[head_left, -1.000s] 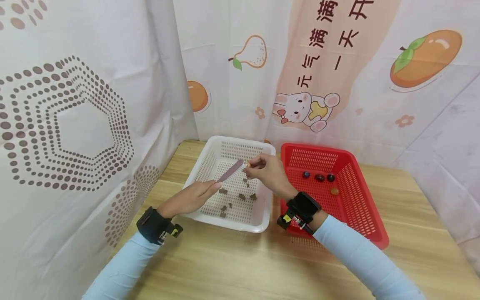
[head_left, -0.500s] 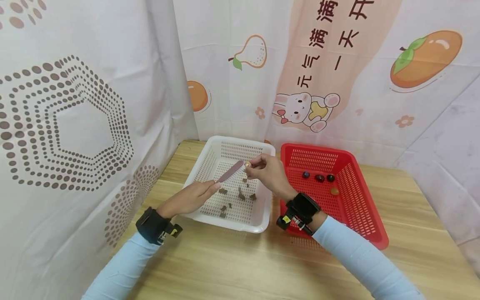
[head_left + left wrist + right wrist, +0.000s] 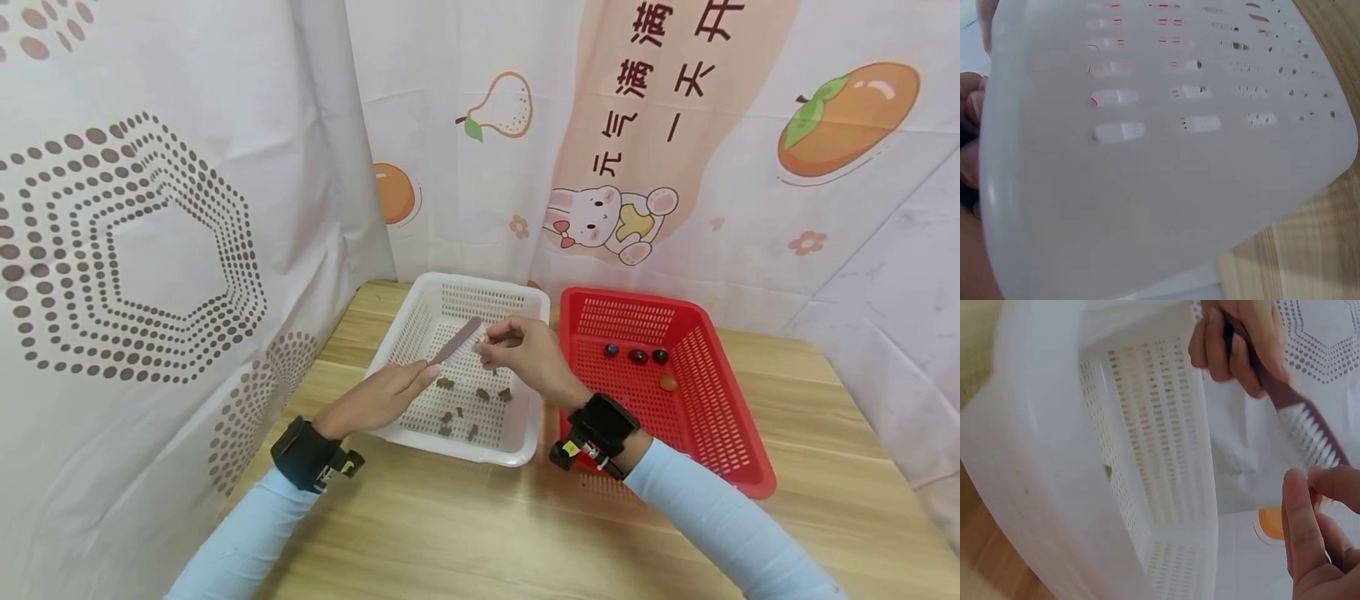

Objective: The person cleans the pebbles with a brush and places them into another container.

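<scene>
My left hand (image 3: pixel 381 397) grips the handle of a brush (image 3: pixel 1300 415) with a purple-brown back and white bristles. It slants over the white basket (image 3: pixel 465 452), bristles facing my right hand. My right hand (image 3: pixel 527 354) pinches a small orange-toned thing (image 3: pixel 1317 501) between thumb and fingertips, close to the bristles. The fingers hide most of that thing, so its kind does not show. Below both hands, several small brown bits (image 3: pixel 482 394) lie on the basket floor. In the left wrist view, the basket wall hides the brush.
A red basket (image 3: pixel 759 467) stands to the right. It holds several small round fruit-like things, dark ones (image 3: pixel 638 357) and an amber one (image 3: pixel 668 382). Both baskets sit on a wooden table (image 3: pixel 480 533). White printed curtains (image 3: pixel 450 208) hang behind and at the left.
My right hand has shifted a little left and lower, fingers turned differently round the small thing. The brush tip has moved slightly left. Another brown bit now lies near the basket's front.
</scene>
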Available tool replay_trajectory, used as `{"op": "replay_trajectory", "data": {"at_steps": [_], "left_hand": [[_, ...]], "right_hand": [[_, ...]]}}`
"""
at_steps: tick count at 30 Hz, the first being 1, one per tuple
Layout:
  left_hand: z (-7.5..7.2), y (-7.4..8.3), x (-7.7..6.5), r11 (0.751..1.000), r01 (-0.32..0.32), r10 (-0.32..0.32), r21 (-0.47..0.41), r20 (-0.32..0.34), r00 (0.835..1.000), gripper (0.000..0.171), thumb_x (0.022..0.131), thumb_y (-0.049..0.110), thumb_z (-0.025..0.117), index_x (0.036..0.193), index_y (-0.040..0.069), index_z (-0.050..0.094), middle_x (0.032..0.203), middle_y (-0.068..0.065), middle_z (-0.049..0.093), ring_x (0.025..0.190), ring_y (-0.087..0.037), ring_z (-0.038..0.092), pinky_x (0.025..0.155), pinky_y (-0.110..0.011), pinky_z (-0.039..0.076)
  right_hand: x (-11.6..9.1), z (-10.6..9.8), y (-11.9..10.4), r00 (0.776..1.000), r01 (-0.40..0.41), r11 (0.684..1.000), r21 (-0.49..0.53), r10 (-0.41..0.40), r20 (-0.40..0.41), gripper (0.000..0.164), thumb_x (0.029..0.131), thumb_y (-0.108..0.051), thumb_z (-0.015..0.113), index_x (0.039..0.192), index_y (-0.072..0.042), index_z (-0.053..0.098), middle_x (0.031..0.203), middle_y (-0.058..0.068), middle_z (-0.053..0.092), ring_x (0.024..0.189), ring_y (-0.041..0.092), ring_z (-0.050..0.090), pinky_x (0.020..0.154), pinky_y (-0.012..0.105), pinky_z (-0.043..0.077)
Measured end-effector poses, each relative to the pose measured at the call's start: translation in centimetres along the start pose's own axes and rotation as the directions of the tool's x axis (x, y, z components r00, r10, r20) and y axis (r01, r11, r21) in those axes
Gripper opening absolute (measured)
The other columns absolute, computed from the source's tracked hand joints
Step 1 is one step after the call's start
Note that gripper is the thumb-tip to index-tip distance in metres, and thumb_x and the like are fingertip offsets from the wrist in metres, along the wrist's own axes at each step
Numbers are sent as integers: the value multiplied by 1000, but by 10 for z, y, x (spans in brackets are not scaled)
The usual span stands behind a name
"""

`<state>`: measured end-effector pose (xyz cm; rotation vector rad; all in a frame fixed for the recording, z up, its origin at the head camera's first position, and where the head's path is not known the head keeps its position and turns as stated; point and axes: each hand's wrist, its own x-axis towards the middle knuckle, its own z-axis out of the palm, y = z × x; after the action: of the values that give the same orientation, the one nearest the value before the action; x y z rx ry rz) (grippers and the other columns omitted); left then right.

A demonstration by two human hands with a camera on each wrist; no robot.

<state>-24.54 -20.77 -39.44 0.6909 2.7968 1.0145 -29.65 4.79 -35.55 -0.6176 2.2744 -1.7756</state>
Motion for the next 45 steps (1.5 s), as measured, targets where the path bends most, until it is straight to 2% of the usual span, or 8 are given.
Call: {"op": "replay_trajectory", "data": {"at_steps": [3,6,11,19,26,31,39,45], "left_hand": [[0,-2,1,1000,-3,3,15,-20,1000,53,100,57,20,102,21,58,63,6,35,53,-10,33,55,-30,37],[-1,-3,0,1000,-8,8,11,-21,1000,54,101,56,20,108,19,60,64,5,34,58,-10,41,62,-31,40],[-6,-9,-6,1000,27,-27,7,-26,999,53,101,55,22,95,17,58,64,4,34,58,-11,39,62,-32,39],[-6,-24,-13,998,66,-67,-12,-45,997,52,100,58,23,81,18,50,62,5,35,53,-10,31,53,-29,34],[-5,-23,-15,997,53,-55,-47,-31,998,51,101,54,25,81,13,50,62,5,36,52,-10,32,52,-28,32],[-3,-24,-14,998,51,-52,-40,-28,998,52,102,52,26,83,10,50,63,5,36,53,-10,32,52,-28,32],[-2,-25,-12,999,46,-47,-14,-34,998,50,101,54,25,81,16,50,63,5,38,53,-11,34,53,-29,33],[-1,-25,-10,999,37,-37,-3,-32,999,49,101,55,24,83,17,50,64,4,38,55,-11,35,55,-30,35]], "right_hand": [[-1,2,0,999,-8,1000,-23,9,43,28,83,-23,76,102,-8,63,92,10,70,80,29,69,75,37,54],[0,-4,1,1000,-18,1000,13,17,17,29,83,-24,76,103,-7,62,95,9,69,83,33,68,76,38,54],[1,-24,0,1000,-20,998,59,20,-14,32,86,-19,73,110,-2,60,104,16,65,87,35,67,73,37,55],[-4,-48,12,999,-43,998,-45,42,-17,38,88,-27,71,121,-11,63,109,13,64,92,37,65,75,43,54],[-7,-65,19,998,-59,987,-149,56,-23,37,85,-35,72,114,-12,64,105,11,65,87,28,65,68,39,55],[-10,-80,24,995,-99,977,-188,94,-35,37,85,-37,72,112,-14,63,103,15,65,84,28,64,63,44,55],[-15,-105,36,988,-152,963,-221,140,-70,36,88,-38,69,114,-15,60,108,10,64,99,33,61,63,41,55],[-17,-122,49,984,-164,948,-273,140,-106,36,90,-33,67,117,-10,59,114,17,63,101,28,60,66,40,55]]}}
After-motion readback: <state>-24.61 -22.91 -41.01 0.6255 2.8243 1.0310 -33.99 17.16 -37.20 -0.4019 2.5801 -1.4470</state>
